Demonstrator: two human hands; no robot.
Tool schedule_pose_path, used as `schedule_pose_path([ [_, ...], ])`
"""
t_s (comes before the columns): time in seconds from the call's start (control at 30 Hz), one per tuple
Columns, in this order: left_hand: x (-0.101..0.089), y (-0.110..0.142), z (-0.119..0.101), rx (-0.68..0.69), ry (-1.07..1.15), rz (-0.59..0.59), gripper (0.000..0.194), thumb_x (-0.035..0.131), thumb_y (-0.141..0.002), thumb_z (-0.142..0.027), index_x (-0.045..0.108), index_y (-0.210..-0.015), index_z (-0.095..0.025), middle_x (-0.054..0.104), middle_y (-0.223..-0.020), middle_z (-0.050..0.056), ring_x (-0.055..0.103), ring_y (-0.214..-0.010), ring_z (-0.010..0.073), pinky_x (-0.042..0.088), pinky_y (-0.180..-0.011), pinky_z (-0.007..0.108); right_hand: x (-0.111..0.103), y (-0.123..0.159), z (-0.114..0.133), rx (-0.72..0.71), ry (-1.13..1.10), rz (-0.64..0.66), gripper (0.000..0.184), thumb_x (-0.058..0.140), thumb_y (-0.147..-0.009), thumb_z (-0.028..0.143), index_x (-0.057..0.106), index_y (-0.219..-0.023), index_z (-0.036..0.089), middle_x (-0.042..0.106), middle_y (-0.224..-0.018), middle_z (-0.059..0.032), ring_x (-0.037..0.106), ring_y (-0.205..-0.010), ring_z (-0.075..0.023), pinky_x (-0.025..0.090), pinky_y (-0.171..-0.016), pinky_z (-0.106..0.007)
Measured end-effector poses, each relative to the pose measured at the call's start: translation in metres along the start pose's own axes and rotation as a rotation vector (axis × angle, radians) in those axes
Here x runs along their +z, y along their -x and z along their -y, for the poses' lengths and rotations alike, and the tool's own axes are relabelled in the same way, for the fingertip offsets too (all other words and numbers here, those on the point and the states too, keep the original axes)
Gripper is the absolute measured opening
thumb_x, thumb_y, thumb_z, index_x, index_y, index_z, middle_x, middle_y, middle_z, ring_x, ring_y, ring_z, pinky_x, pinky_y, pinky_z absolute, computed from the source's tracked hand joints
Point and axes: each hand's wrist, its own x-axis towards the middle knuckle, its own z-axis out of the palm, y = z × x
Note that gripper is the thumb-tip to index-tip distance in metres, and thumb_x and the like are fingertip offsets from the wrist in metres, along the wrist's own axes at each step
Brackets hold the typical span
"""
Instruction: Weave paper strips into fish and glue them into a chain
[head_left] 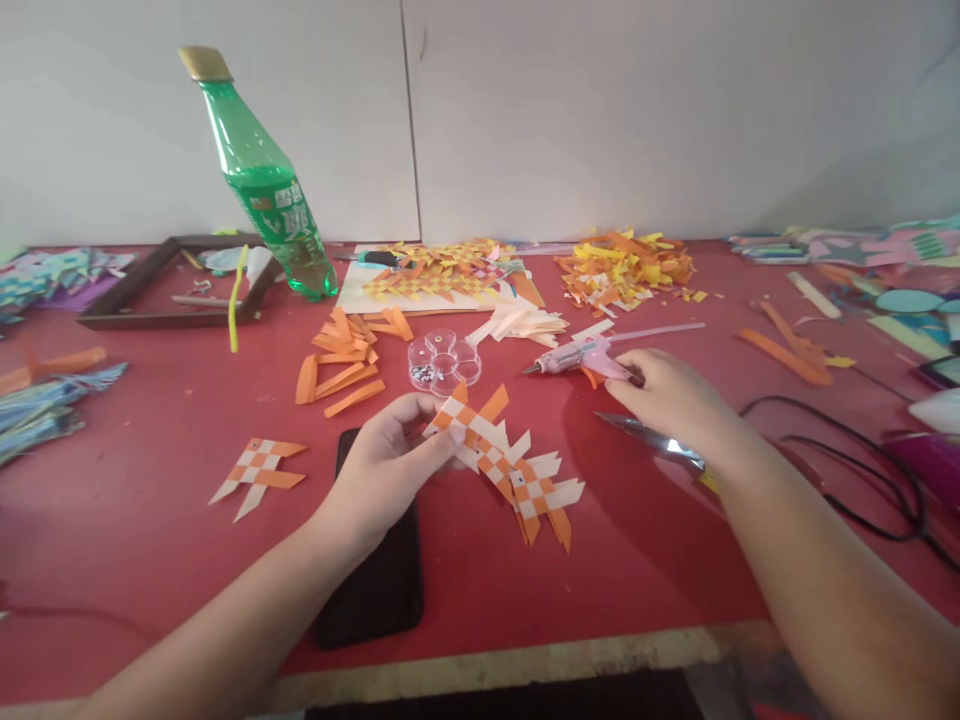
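Observation:
My left hand [401, 465] pinches a chain of woven orange-and-white paper fish [491, 455] between thumb and fingers, above the red table. My right hand [671, 400] is closed round the handle of a pink glue gun [574, 357], whose nozzle points left. A clear stick juts from the gun's back end. One separate woven paper fish [259, 465] lies flat to the left. Just beyond my left hand sits a clear flower-shaped box [444, 362] with small black-and-white bits in one compartment. Scissors [652, 438] lie under my right wrist.
A black phone [375, 590] lies beneath my left forearm. Orange strips [341, 355], white strips [521, 323] and a yellow-orange paper pile [626, 268] are farther back. A green bottle [262, 185] stands beside a brown frame [127, 310]. A black cable [847, 445] loops at right.

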Motion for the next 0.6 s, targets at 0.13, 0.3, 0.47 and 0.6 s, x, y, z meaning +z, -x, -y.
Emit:
schedule_pose_path([
  [0.13, 0.0, -0.001, 0.0, -0.004, -0.016, -0.023, 0.019, 0.077, -0.078, -0.026, 0.061, -0.084, -0.017, 0.073, -0.075, -0.001, 0.068, -0.067, 0.0087, 0.056, -0.067, 0.019, 0.004, 0.004, 0.011, 0.085, -0.048, -0.098, 0.029, 0.062, -0.078, 0.034, 0.059, -0.103, 0.02, 0.07, -0.101, -0.0135, 0.067, -0.084, -0.0281, 0.05, -0.068, -0.038],
  [0.3, 0.003, -0.001, 0.0, -0.041, 0.041, -0.083, 0.031, 0.08, -0.074, -0.025, 0.051, -0.08, -0.019, 0.072, -0.069, -0.004, 0.07, -0.066, 0.0101, 0.057, -0.064, 0.019, 0.005, 0.019, 0.035, 0.073, -0.269, -0.052, 0.019, 0.067, -0.078, 0.034, 0.06, -0.092, 0.024, 0.072, -0.084, -0.0039, 0.07, -0.075, -0.0241, 0.053, -0.059, -0.033],
  [0.47, 0.005, 0.001, 0.001, -0.085, 0.079, -0.091, 0.031, 0.082, -0.074, -0.028, 0.055, -0.088, -0.019, 0.072, -0.068, -0.003, 0.071, -0.065, 0.0133, 0.059, -0.061, 0.022, 0.004, 0.036, 0.05, 0.025, -0.438, 0.051, 0.015, 0.071, -0.08, 0.037, 0.07, -0.09, 0.025, 0.073, -0.081, -0.0019, 0.071, -0.08, -0.0263, 0.057, -0.066, -0.037],
  [0.6, 0.005, 0.002, 0.002, -0.074, 0.104, -0.108, 0.028, 0.083, -0.073, -0.027, 0.063, -0.09, -0.019, 0.074, -0.074, -0.002, 0.07, -0.065, 0.011, 0.058, -0.061, 0.019, 0.006, 0.042, 0.053, -0.161, -0.533, 0.049, 0.02, 0.068, -0.085, 0.031, 0.071, -0.105, 0.033, 0.074, -0.103, -0.0015, 0.069, -0.103, -0.0269, 0.056, -0.091, -0.043],
])
